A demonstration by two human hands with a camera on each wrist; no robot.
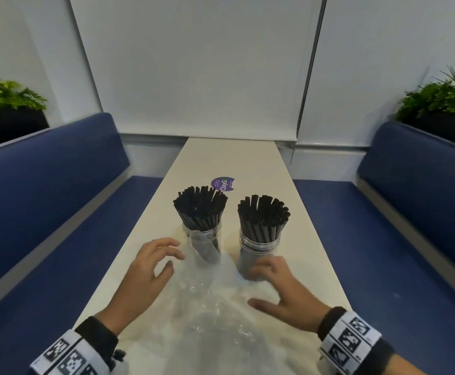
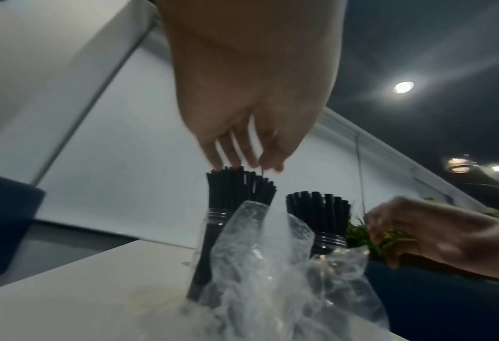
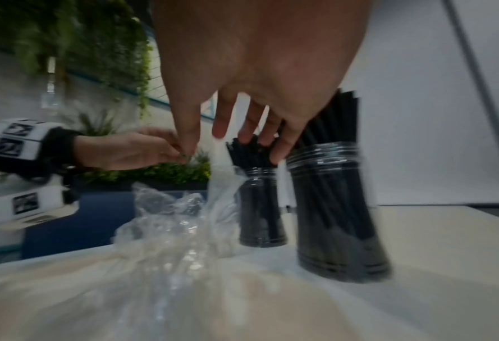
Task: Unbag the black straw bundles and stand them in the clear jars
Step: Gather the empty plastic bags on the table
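**Both jars filled, hands loose above the empty bags**

Head view: your left hand (image 1: 146, 269) hovered above the near part of the long white table (image 1: 296, 212) with its fingers spread and lightly bent, gripping nothing. Your right hand (image 1: 280, 288) was likewise spread, thumb out to the side, its fingertips just at the base of the right clear jar (image 1: 258, 255); whether they touched the jar you could not tell. The left clear jar (image 1: 203, 244) stood beside it, a little apart. Each jar held a bundle of black straws, the left bundle (image 1: 200, 209) leaning and fanned, the right bundle (image 1: 262, 215) nearly upright. Crumpled clear plastic bags (image 1: 210, 301) lay between your hands, reaching up against the left jar. A purple sticker (image 1: 222, 183) sat on the table beyond the jars. Blue benches (image 1: 45, 185) ran along both sides.

Left wrist view: your left fingers (image 2: 236, 152) hung loosely parted above the tops of the left straws (image 2: 239, 186), and the picture was too blurred to show contact. A fold of the bag (image 2: 259, 265) stood up before the jars. Your right hand (image 2: 423, 233) showed on the right, fingers bent, empty.

Right wrist view: your right fingers (image 3: 283, 143) hung spread in front of the nearer jar (image 3: 338, 212), clamped on nothing. Your left hand (image 3: 131, 150) was far left, above the plastic (image 3: 172, 221).
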